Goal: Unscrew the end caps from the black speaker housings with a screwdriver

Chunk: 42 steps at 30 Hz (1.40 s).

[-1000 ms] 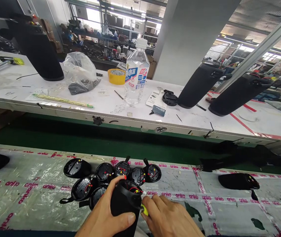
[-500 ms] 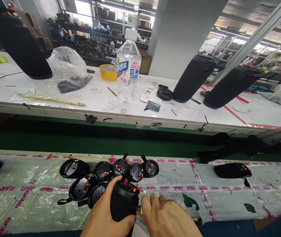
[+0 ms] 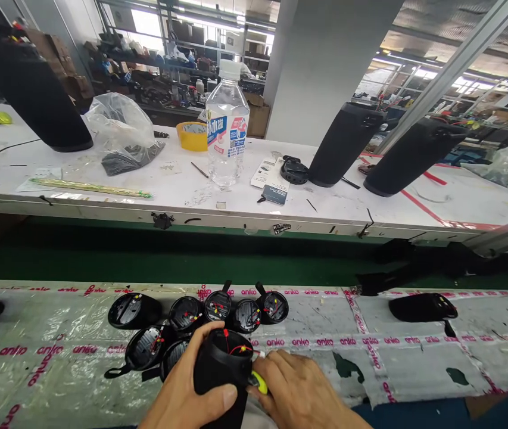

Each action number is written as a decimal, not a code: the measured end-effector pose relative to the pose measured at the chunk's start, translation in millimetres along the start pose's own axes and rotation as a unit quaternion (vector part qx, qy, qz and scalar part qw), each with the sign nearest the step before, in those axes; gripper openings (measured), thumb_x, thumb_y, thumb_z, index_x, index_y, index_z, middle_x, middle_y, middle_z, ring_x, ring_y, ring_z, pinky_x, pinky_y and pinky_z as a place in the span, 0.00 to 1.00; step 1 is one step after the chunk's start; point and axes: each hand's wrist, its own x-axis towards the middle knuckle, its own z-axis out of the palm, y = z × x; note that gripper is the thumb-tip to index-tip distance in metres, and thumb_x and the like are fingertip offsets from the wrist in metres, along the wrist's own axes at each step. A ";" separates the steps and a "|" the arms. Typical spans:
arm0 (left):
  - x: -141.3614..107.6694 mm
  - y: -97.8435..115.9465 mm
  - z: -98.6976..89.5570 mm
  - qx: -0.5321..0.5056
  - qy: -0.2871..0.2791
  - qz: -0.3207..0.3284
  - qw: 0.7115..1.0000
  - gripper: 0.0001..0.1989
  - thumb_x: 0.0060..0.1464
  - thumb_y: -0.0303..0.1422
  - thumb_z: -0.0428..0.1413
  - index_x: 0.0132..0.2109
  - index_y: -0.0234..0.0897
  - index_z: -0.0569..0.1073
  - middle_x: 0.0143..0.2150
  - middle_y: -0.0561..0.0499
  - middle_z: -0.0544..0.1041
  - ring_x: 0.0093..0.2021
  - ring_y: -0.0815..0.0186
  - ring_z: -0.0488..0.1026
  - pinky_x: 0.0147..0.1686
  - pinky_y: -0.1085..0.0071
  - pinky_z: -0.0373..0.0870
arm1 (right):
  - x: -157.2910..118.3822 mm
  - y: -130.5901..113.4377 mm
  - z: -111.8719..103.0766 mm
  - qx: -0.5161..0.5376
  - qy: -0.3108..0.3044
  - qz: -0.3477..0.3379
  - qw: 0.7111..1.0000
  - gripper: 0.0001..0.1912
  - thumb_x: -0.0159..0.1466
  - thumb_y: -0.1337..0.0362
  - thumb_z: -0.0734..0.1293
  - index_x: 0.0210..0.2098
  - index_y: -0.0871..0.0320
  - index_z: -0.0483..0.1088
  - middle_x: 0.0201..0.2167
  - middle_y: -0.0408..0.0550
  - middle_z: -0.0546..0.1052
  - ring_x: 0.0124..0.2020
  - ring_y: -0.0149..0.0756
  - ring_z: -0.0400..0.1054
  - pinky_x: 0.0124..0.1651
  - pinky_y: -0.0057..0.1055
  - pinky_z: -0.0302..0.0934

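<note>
My left hand (image 3: 191,381) is wrapped round a black, cloth-covered speaker housing (image 3: 220,372), which stands nearly upright with its open end up. Red wires with small red, yellow and white connectors (image 3: 236,350) show at its rim. At the housing's right side my right hand (image 3: 298,387) grips a small tool with a yellow-green handle (image 3: 259,382). The tool's working end is hidden against the housing. Just beyond my left hand several similar black housings (image 3: 185,313) lie together, their open ends facing me, some with strap loops.
The near bench (image 3: 316,369) is covered in taped plastic film; another black housing (image 3: 422,307) lies on its right. Beyond a green gap, a white table (image 3: 182,185) holds a water bottle (image 3: 228,131), yellow tape roll (image 3: 192,136), plastic bag (image 3: 122,128) and tall black housings (image 3: 347,146).
The housing in my left hand has tilted more upright and shifted slightly left. My right hand has turned a little, so more of the yellow-green handle shows.
</note>
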 end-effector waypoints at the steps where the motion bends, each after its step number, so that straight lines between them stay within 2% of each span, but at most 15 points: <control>1: 1.4 -0.8 -1.6 -0.020 -0.018 -0.002 1.000 0.41 0.45 0.47 0.67 0.65 0.49 0.63 0.60 0.47 0.80 0.59 0.45 0.76 0.61 0.53 0.64 | 0.9 0.6 -0.2 0.003 0.012 -0.004 1.000 0.19 0.82 0.58 0.44 0.44 0.53 0.61 0.28 0.40 0.74 0.26 0.35 0.71 0.27 0.34 0.56; 4: 3.8 -0.5 -3.6 -0.100 -0.048 -0.044 0.993 0.39 0.47 0.47 0.66 0.64 0.48 0.63 0.57 0.47 0.82 0.57 0.45 0.77 0.59 0.53 0.65 | 7.1 1.9 -1.9 0.040 0.047 -0.011 0.998 0.18 0.82 0.56 0.46 0.43 0.53 0.61 0.27 0.39 0.74 0.25 0.33 0.71 0.27 0.32 0.57; 6: 3.6 0.6 -3.3 -0.139 -0.040 -0.066 0.987 0.40 0.46 0.47 0.67 0.64 0.47 0.64 0.57 0.46 0.82 0.58 0.45 0.76 0.60 0.53 0.65 | 10.8 1.8 -3.0 0.052 0.051 0.004 0.997 0.17 0.81 0.56 0.46 0.43 0.53 0.61 0.27 0.39 0.74 0.25 0.33 0.72 0.27 0.32 0.57; 9: 1.1 2.5 -1.7 -0.145 -0.002 -0.056 0.988 0.42 0.44 0.47 0.68 0.65 0.46 0.65 0.59 0.45 0.81 0.62 0.43 0.74 0.63 0.53 0.63 | 11.6 -0.9 -4.0 0.053 0.004 0.050 0.997 0.14 0.81 0.59 0.47 0.45 0.52 0.60 0.29 0.39 0.76 0.26 0.35 0.75 0.26 0.33 0.58; 12: -2.1 5.9 -0.1 -0.115 0.043 -0.031 0.992 0.39 0.48 0.47 0.66 0.66 0.47 0.67 0.59 0.48 0.81 0.61 0.46 0.74 0.62 0.57 0.66 | 8.6 -6.9 -4.5 0.058 -0.066 0.072 0.994 0.02 0.76 0.61 0.59 0.46 0.50 0.58 0.31 0.36 0.77 0.27 0.36 0.77 0.25 0.34 0.59; 15: -3.4 8.8 1.2 -0.106 0.058 -0.025 0.992 0.41 0.47 0.48 0.66 0.67 0.47 0.64 0.56 0.49 0.82 0.57 0.49 0.77 0.58 0.60 0.69 | 7.8 -14.4 -4.3 0.037 -0.110 0.079 0.990 0.14 0.67 0.65 0.69 0.45 0.49 0.58 0.32 0.34 0.77 0.26 0.37 0.77 0.24 0.34 0.58; 17: -3.2 9.0 2.0 -0.088 0.072 -0.028 0.993 0.45 0.45 0.50 0.67 0.67 0.47 0.62 0.55 0.49 0.83 0.54 0.50 0.79 0.57 0.60 0.71 | 9.1 -18.7 -3.6 0.019 -0.127 0.084 0.988 0.16 0.66 0.66 0.70 0.44 0.49 0.58 0.32 0.34 0.77 0.27 0.37 0.78 0.23 0.34 0.58; 22: -1.3 5.9 5.1 0.004 0.161 0.006 0.987 0.44 0.42 0.49 0.67 0.64 0.44 0.63 0.53 0.49 0.83 0.53 0.49 0.79 0.56 0.58 0.70 | 13.4 -23.3 -2.3 -0.006 -0.155 0.092 0.984 0.18 0.67 0.63 0.73 0.45 0.49 0.58 0.32 0.33 0.78 0.25 0.38 0.78 0.22 0.35 0.55; 26: 0.8 4.8 7.9 0.049 0.208 0.025 0.977 0.41 0.42 0.46 0.65 0.63 0.44 0.66 0.55 0.48 0.82 0.56 0.46 0.78 0.55 0.57 0.73 | 15.8 -23.9 -0.5 -0.006 -0.150 0.091 0.984 0.18 0.67 0.63 0.72 0.45 0.49 0.57 0.31 0.34 0.78 0.23 0.37 0.77 0.21 0.34 0.54; 30: 2.1 6.4 10.7 0.076 0.235 0.031 0.969 0.40 0.42 0.46 0.65 0.63 0.43 0.66 0.54 0.46 0.82 0.56 0.44 0.78 0.53 0.53 0.74 | 16.4 -25.9 4.9 -0.026 -0.131 0.096 0.986 0.18 0.67 0.62 0.71 0.44 0.50 0.56 0.29 0.36 0.78 0.22 0.39 0.76 0.20 0.34 0.53; 33: 1.7 9.7 14.9 0.092 0.260 0.036 0.961 0.39 0.43 0.46 0.65 0.63 0.42 0.67 0.55 0.44 0.80 0.57 0.43 0.76 0.58 0.50 0.71 | 16.5 -28.3 5.9 -0.041 -0.124 0.089 0.987 0.16 0.68 0.62 0.70 0.43 0.50 0.55 0.27 0.36 0.77 0.20 0.38 0.75 0.19 0.35 0.52; 36: 1.2 13.3 19.8 0.128 0.296 0.044 0.946 0.39 0.44 0.45 0.64 0.63 0.40 0.67 0.59 0.40 0.77 0.61 0.40 0.73 0.63 0.44 0.66 | 17.6 -30.8 2.4 -0.066 -0.118 0.084 0.987 0.13 0.71 0.61 0.66 0.42 0.51 0.54 0.25 0.37 0.76 0.16 0.37 0.72 0.16 0.35 0.48; 39: 1.2 14.6 22.7 0.177 0.320 0.035 0.930 0.38 0.44 0.44 0.63 0.63 0.39 0.67 0.59 0.38 0.77 0.61 0.37 0.73 0.61 0.42 0.66 | 18.8 -33.8 -1.6 -0.072 -0.114 0.091 0.987 0.09 0.74 0.62 0.63 0.41 0.52 0.55 0.23 0.38 0.75 0.15 0.36 0.70 0.15 0.33 0.46; 42: 1.3 12.6 23.5 0.212 0.335 0.033 0.918 0.38 0.44 0.44 0.62 0.63 0.40 0.68 0.57 0.38 0.78 0.58 0.34 0.75 0.57 0.39 0.69 | 19.5 -38.7 -2.2 -0.073 -0.115 0.101 0.986 0.08 0.74 0.64 0.64 0.41 0.53 0.57 0.23 0.39 0.75 0.15 0.34 0.70 0.16 0.31 0.48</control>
